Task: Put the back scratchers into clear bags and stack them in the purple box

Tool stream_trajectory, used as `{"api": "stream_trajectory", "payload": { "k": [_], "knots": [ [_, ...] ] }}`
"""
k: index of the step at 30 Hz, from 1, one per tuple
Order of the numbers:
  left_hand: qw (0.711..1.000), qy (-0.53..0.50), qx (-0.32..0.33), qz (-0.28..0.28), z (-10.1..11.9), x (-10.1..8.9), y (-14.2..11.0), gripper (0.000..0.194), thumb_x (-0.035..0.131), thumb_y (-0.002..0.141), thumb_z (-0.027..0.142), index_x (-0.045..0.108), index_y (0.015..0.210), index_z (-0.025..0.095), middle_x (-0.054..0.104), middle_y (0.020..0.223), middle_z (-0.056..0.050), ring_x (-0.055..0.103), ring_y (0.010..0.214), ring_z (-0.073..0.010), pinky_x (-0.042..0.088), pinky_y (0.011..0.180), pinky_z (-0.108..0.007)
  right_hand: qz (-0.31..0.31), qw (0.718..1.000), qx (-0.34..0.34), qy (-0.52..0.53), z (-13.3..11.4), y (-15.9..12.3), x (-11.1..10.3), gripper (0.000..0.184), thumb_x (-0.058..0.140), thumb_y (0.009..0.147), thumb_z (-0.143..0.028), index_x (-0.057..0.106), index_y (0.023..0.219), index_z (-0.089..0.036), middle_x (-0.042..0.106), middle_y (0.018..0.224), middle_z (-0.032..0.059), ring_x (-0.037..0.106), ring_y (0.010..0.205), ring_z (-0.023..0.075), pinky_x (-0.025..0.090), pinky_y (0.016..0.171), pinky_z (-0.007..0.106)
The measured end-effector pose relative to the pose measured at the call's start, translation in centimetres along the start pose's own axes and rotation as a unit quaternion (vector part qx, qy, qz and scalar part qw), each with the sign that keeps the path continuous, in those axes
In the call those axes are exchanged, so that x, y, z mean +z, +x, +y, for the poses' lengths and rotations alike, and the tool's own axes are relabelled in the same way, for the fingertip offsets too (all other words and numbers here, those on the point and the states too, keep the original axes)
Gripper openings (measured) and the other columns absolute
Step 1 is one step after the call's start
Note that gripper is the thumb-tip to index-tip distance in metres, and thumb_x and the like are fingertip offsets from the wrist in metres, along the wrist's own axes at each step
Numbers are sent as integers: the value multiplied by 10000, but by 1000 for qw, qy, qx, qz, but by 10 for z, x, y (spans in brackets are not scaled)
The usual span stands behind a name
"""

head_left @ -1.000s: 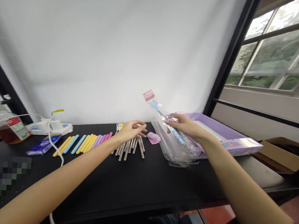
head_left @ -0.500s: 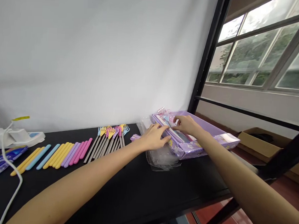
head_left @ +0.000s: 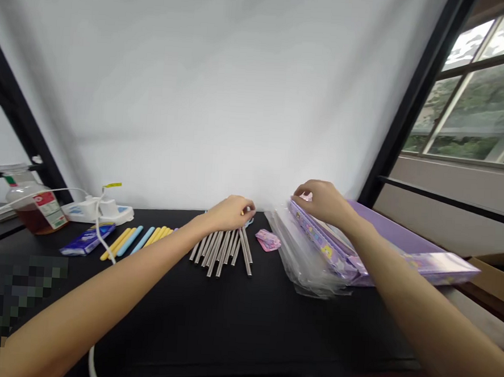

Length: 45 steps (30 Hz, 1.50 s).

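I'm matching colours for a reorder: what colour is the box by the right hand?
It's a lilac box, shown best in the head view.

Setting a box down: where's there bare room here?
The black tabletop is open along the near side, in front of the metal rods and clear plastic bags. The back is crowded around the left hand over the rods and the right hand at the purple tray.
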<state>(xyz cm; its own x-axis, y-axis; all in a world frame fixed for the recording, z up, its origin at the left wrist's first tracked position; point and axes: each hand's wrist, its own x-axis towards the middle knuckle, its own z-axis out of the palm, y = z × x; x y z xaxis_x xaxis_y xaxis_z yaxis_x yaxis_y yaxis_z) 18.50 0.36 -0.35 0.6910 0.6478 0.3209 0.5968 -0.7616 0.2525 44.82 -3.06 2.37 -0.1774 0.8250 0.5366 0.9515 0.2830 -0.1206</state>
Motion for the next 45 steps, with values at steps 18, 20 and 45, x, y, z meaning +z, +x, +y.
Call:
{"api": "stream_trajectory", "payload": {
  "k": [18, 20, 45],
  "knots": [
    [993, 95, -57, 31, -41, 7, -99, 264, 483, 956, 376, 654, 1082, 219, 634, 1097, -106, 585, 1088, -287, 472, 914, -396, -191, 938, 116, 267, -114, -24, 110, 236, 690, 740, -211, 535, 918, -198, 647, 629, -21, 595, 533, 149, 466, 546, 291],
    [997, 79, 5, 25, -37, 12, -100, 291, 497, 962, 413, 663, 1098, 217, 616, 1127, -104, 538, 1143, -281, 441, 988, -412, -201, 908, 151, 336, -110, -24, 112, 340, 741, 731, -248, 518, 981, -192, 624, 584, -48, 551, 464, 129, 448, 471, 265],
    [952, 155, -263, -23, -64, -33, -110, 145, 592, 766, 297, 703, 827, 225, 723, 881, -80, 671, 800, -267, 467, 669, -324, -187, 754, 196, 599, -116, -25, 64, 156, 661, 885, -281, 529, 924, -208, 723, 837, 60, 671, 612, 122, 544, 569, 218]
  ]
}}
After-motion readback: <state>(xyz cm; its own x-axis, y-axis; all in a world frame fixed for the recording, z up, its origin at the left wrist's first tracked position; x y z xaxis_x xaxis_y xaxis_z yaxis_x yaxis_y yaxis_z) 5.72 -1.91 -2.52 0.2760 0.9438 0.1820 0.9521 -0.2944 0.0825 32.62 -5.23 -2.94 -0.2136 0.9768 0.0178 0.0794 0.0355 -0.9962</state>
